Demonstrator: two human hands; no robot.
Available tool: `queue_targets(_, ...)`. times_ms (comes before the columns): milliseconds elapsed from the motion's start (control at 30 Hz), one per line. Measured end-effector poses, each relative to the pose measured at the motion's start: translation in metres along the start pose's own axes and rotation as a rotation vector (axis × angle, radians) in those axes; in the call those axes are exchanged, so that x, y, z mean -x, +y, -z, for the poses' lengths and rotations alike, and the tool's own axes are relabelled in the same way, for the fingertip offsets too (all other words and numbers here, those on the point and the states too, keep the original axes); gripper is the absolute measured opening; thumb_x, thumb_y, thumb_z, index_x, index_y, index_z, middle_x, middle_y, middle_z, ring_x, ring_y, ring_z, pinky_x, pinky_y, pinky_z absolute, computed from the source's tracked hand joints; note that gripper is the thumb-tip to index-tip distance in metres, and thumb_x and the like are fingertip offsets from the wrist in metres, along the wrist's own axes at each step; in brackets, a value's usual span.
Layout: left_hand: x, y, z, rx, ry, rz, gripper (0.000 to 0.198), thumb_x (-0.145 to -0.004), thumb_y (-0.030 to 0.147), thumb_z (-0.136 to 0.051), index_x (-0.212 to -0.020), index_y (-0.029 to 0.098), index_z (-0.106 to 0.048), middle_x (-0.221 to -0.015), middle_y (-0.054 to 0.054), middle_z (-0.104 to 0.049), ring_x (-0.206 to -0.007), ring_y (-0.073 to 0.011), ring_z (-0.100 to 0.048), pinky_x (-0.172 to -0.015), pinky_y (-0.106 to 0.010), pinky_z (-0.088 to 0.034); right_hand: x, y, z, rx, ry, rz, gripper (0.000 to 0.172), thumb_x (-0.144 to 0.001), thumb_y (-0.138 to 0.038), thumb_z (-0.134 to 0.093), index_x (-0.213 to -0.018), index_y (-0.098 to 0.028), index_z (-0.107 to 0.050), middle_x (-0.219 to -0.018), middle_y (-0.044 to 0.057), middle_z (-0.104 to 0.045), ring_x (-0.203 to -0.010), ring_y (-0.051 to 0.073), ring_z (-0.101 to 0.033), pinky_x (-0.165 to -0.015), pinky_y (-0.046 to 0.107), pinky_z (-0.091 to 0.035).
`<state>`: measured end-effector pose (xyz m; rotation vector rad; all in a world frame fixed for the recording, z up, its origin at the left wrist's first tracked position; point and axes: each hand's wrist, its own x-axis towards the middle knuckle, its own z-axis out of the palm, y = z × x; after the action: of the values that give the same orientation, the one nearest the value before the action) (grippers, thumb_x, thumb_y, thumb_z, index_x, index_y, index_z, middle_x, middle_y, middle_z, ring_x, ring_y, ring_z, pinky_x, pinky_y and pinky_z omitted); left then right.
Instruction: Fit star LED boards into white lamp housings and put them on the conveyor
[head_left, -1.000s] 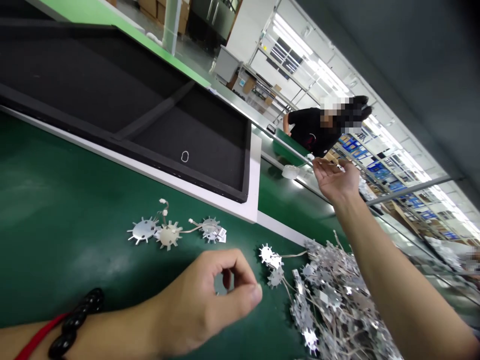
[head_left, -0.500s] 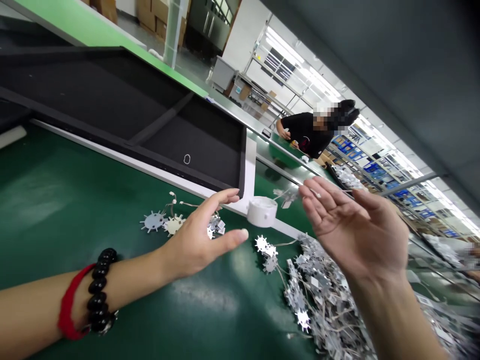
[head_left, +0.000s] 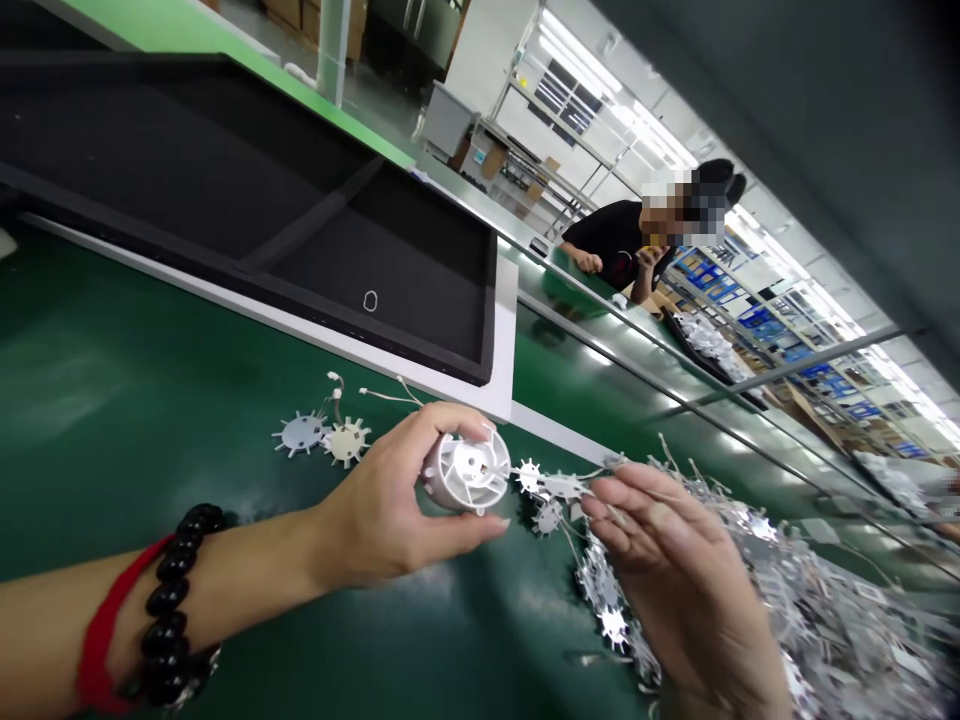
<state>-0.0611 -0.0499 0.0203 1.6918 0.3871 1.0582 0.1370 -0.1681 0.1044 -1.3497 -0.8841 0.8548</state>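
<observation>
My left hand is closed around a white round plastic housing, whose open side with inner ribs is turned toward me. To its right, my right hand pinches a gear-shaped metal plate with thin wires at the fingertips. This plate is apart from the housing and seen nearly edge-on. Beyond my left wrist, a grey gear-shaped plate and a cream one lie on the green table with their white-plugged leads. Beneath and beside my right hand spreads a heap of such wired plates.
A black divided tray holding a small white loop rests on a white board at the back. Metal rails run past its right side. Across them, a person in a black shirt sits at another bench.
My left hand has closed on the white housing, which stood on the table edge between my hands. My right hand has turned inward and come lower with the wired plate.
</observation>
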Motion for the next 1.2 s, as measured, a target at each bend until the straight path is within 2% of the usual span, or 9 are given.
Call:
queue_targets(100, 0.0, -0.005, 0.0, -0.026, 0.008, -0.078, 0.05, -0.083, 0.026, -0.083, -0.12, 0.028, -0.049, -0.127, -0.007, -0.063, -0.116, -0.0228, -0.066, -0.088, -0.031, -0.055, 0.002, 0.02, 0.009, 0.012, -0.006, -0.048, 0.016, -0.075, -0.029, -0.092, -0.09, -0.03, -0.085, -0.08, 0.005, -0.084, -0.063, 0.019, -0.079, -0.06, 0.023, -0.067)
queue_targets(200, -0.001, -0.005, 0.0, -0.042, -0.002, -0.086, 0.051, -0.083, 0.022, -0.083, -0.119, 0.029, -0.048, -0.129, -0.005, -0.061, -0.122, -0.0217, -0.063, -0.097, -0.032, -0.053, 0.006, 0.03, 0.012, 0.079, 0.018, -0.031, 0.013, -0.075, -0.024, -0.091, -0.086, -0.028, -0.085, -0.077, 0.005, -0.083, -0.06, 0.019, -0.077, -0.058, 0.027, -0.067)
queue_targets(433, -0.004, -0.001, 0.001, 0.022, -0.017, -0.154, 0.055, -0.079, 0.016, -0.086, -0.117, 0.03, -0.049, -0.124, -0.003, -0.062, -0.122, -0.0221, -0.063, -0.1, -0.034, -0.054, 0.007, 0.028, 0.006, 0.277, 0.087, -0.001, 0.012, -0.077, -0.03, -0.088, -0.088, -0.03, -0.084, -0.074, 0.002, -0.081, -0.065, 0.019, -0.078, -0.062, 0.025, -0.067)
queue_targets(567, -0.005, 0.003, 0.002, 0.056, -0.042, -0.16, 0.053, -0.079, 0.021, -0.088, -0.115, 0.032, -0.05, -0.123, -0.002, -0.063, -0.121, -0.0244, -0.065, -0.098, -0.035, -0.057, 0.006, 0.028, 0.002, 0.33, 0.073, -0.016, 0.01, -0.076, -0.031, -0.087, -0.086, -0.028, -0.084, -0.075, 0.003, -0.082, -0.066, 0.02, -0.079, -0.061, 0.026, -0.067)
queue_targets(767, -0.005, 0.004, 0.001, 0.107, -0.018, -0.118, 0.053, -0.078, 0.02, -0.088, -0.115, 0.031, -0.052, -0.125, -0.001, -0.063, -0.119, -0.0232, -0.068, -0.092, -0.032, -0.059, 0.008, 0.029, -0.001, 0.336, 0.029, -0.034, 0.008, -0.078, -0.03, -0.087, -0.085, -0.03, -0.084, -0.08, 0.001, -0.082, -0.069, 0.018, -0.08, -0.062, 0.023, -0.066)
queue_targets(867, -0.006, 0.002, 0.0, 0.113, -0.031, -0.129, 0.052, -0.079, 0.02, -0.088, -0.116, 0.03, -0.052, -0.124, -0.002, -0.064, -0.121, -0.0242, -0.068, -0.093, -0.033, -0.059, 0.008, 0.031, 0.001, 0.304, 0.001, -0.015, 0.006, -0.084, -0.033, -0.082, -0.089, -0.031, -0.084, -0.077, 0.0, -0.082, -0.066, 0.017, -0.078, -0.063, 0.024, -0.065)
queue_targets(933, -0.005, 0.0, 0.001, 0.105, -0.048, -0.15, 0.052, -0.079, 0.021, -0.087, -0.117, 0.029, -0.052, -0.124, -0.003, -0.064, -0.122, -0.0255, -0.067, -0.094, -0.035, -0.058, 0.009, 0.034, 0.004, 0.291, 0.045, 0.053, 0.009, -0.091, -0.036, -0.076, -0.092, -0.032, -0.084, -0.077, 0.001, -0.082, -0.065, 0.016, -0.076, -0.063, 0.027, -0.065)
queue_targets(1067, -0.003, -0.002, 0.002, 0.02, -0.156, -0.191, 0.057, -0.078, 0.022, -0.088, -0.118, 0.029, -0.049, -0.126, -0.006, -0.065, -0.121, -0.0264, -0.065, -0.105, -0.042, -0.052, 0.01, 0.04, 0.01, 0.278, 0.224, 0.226, 0.011, -0.094, -0.039, -0.073, -0.096, -0.034, -0.083, -0.082, 0.0, -0.082, -0.078, 0.019, -0.077, -0.08, 0.033, -0.063)
queue_targets(1200, -0.003, -0.004, 0.003, -0.029, -0.275, -0.216, 0.055, -0.082, 0.028, -0.086, -0.121, 0.027, -0.047, -0.118, -0.008, -0.067, -0.115, -0.026, -0.067, -0.101, -0.04, -0.054, 0.006, 0.044, 0.01, 0.144, 0.248, 0.355, 0.012, -0.095, -0.038, -0.073, -0.095, -0.031, -0.083, -0.084, 0.0, -0.083, -0.09, 0.022, -0.078, -0.1, 0.042, -0.058)
